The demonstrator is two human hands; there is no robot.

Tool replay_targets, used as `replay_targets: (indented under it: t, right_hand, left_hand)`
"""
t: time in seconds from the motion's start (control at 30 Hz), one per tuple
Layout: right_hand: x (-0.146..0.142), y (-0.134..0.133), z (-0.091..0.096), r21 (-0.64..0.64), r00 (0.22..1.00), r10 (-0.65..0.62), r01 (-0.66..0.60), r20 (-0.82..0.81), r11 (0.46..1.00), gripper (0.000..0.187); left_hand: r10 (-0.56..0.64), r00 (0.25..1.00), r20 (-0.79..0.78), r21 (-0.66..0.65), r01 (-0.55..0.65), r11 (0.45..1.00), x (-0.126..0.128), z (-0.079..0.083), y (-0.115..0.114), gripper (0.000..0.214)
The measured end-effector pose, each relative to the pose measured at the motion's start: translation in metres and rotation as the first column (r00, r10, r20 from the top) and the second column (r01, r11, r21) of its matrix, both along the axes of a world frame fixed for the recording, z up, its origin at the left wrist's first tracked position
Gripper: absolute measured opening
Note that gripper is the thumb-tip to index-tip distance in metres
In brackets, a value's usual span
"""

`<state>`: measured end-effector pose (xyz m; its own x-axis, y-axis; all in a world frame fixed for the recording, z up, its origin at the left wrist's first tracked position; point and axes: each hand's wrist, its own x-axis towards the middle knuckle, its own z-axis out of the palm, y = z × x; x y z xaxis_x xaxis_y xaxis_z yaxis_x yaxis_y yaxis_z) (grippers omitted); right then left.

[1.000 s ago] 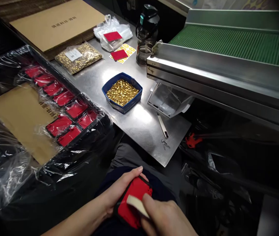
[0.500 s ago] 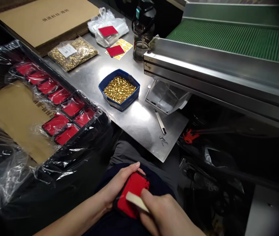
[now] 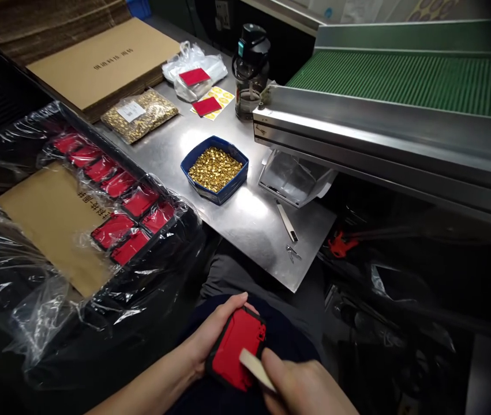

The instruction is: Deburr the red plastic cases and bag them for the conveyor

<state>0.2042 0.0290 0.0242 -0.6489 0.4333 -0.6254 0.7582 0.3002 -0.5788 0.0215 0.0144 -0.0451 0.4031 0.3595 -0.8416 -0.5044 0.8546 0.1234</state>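
Observation:
Low in front of my lap, my left hand (image 3: 210, 340) is closed around the edge of a red phone case (image 3: 232, 351) with a black rim. Cutouts show near its upper right corner. My right hand (image 3: 301, 380) grips a flat cream-coloured stick (image 3: 257, 369), its blunt end over the lower part of the red face. Whether the stick touches the face I cannot tell. The fingers under the case are mostly hidden. Beyond my hands stands a blue tray (image 3: 183, 172) of small gold metal pieces (image 3: 214, 167).
Plastic-wrapped red cases (image 3: 117, 184) lie in a lined box at left. On the metal table (image 3: 249, 230) are a bag of gold pieces (image 3: 139, 115), a cream-handled tool (image 3: 287, 220), nail clippers (image 3: 292, 253) and a bottle (image 3: 251, 72). A green conveyor (image 3: 383, 83) stands at right.
The camera view has shifted, so the table and box appear lower and farther right. Both hands keep their hold, and the stick stays over the lower part of the case.

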Motion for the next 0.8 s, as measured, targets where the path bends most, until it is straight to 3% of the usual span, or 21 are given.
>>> replay_targets:
  t: [0.1, 0.2, 0.37, 0.47, 0.57, 0.67, 0.8]
  right_hand:
    - [-0.001, -0.001, 0.001, 0.033, 0.999, 0.012, -0.011, -0.037, 0.999, 0.014]
    - [-0.001, -0.004, 0.001, 0.01, 0.997, 0.063, -0.064, 0.05, 0.998, 0.022]
    - [0.001, -0.012, -0.005, 0.104, 0.989, 0.146, -0.145, -0.002, 0.984, 0.03]
    - [0.001, -0.012, -0.005, 0.09, 0.981, 0.183, -0.188, 0.064, 0.978, 0.03]
    - [-0.003, -0.006, 0.001, 0.06, 0.982, 0.182, -0.184, 0.052, 0.981, 0.024]
    - [-0.006, 0.0, 0.006, -0.026, 0.966, 0.21, -0.208, 0.148, 0.978, 0.026]
    - [-0.005, 0.003, 0.007, 0.023, 0.989, 0.115, -0.117, 0.091, 0.993, 0.019]
  left_hand:
    - [-0.003, 1.0, -0.002, 0.001, 0.003, 1.0, 0.0, 0.0, -0.002, 0.053]
    - [-0.014, 0.999, -0.034, 0.028, 0.015, 0.999, -0.001, 0.003, -0.004, 0.053]
    - [-0.054, 0.997, -0.059, 0.036, 0.056, 0.998, 0.0, 0.008, -0.002, 0.051]
    - [-0.062, 0.995, -0.081, 0.029, 0.065, 0.998, 0.0, 0.01, -0.001, 0.052]
    - [-0.054, 0.997, -0.051, 0.013, 0.055, 0.998, 0.001, 0.012, 0.001, 0.049]
    - [-0.026, 0.999, -0.044, -0.001, 0.026, 1.0, 0.002, 0.013, 0.002, 0.048]
    - [0.0, 1.0, -0.018, -0.033, -0.001, 0.999, 0.002, 0.012, 0.001, 0.045]
